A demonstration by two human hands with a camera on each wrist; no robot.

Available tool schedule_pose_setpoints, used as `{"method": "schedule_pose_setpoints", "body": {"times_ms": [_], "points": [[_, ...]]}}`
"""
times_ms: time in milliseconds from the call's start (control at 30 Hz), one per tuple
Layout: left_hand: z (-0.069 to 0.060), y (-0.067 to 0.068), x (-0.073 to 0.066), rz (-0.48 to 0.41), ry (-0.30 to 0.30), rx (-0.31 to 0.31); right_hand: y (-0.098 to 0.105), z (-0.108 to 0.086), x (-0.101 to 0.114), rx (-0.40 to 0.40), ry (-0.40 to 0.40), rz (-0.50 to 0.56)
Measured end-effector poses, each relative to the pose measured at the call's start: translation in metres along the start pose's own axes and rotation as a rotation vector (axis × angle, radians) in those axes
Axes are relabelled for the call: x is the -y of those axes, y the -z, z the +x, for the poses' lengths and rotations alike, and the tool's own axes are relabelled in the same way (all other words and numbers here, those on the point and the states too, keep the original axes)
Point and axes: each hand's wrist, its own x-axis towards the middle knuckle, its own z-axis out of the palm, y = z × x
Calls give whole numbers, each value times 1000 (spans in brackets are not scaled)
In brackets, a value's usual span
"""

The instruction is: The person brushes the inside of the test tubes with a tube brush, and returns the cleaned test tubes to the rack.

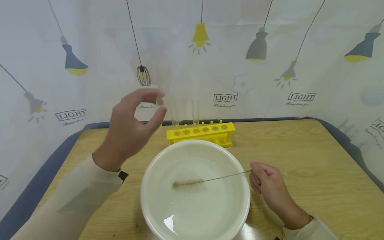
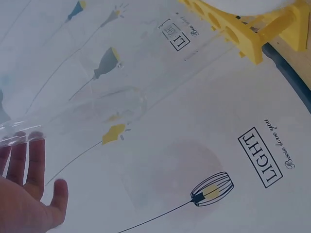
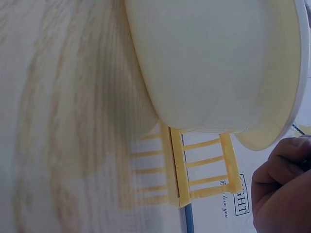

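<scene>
My left hand (image 1: pixel 129 130) holds a clear test tube (image 2: pixel 92 107) between fingertips and thumb, raised left of the rack. In the left wrist view the tube's rounded end points toward the rack, and the left hand (image 2: pixel 29 199) shows at the lower left; the thumb is hidden. My right hand (image 1: pixel 270 185) grips the thin wire handle of a test tube brush (image 1: pixel 189 182) at the basin's right rim. The bristles lie over the water in the white basin (image 1: pixel 147 166). In the right wrist view, the curled right hand (image 3: pixel 284 189) is partly cut off.
Behind the basin stands a yellow test tube rack (image 1: pixel 201 132) with two clear test tubes upright in it, one being the tube (image 1: pixel 196 113) near its middle. Beneath is a wooden table (image 1: pixel 300 160). A lamp-printed curtain (image 1: pixel 270 80) hangs behind its far edge.
</scene>
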Motion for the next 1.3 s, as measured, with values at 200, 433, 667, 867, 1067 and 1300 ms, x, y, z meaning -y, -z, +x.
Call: {"method": "schedule_pose_setpoints", "body": {"times_ms": [200, 433, 667, 867, 1067, 1300], "points": [[-34, 2, -1, 38, -167, 61, 0, 0, 0, 13, -3, 11], [-79, -1, 12, 84, -112, 138, 1, 0, -3, 14, -4, 17], [-110, -4, 21, 168, -3, 273, 0, 1, -6, 20, 2, 14], [-133, -15, 23, 160, 1, 275, -2, -3, -8, 45, -36, 0], [-142, -22, 26, 159, -17, 207, -4, -4, -9, 70, -25, -11], [-140, -24, 29, 190, 8, 230, 0, -1, -8, 51, -4, -52]]}}
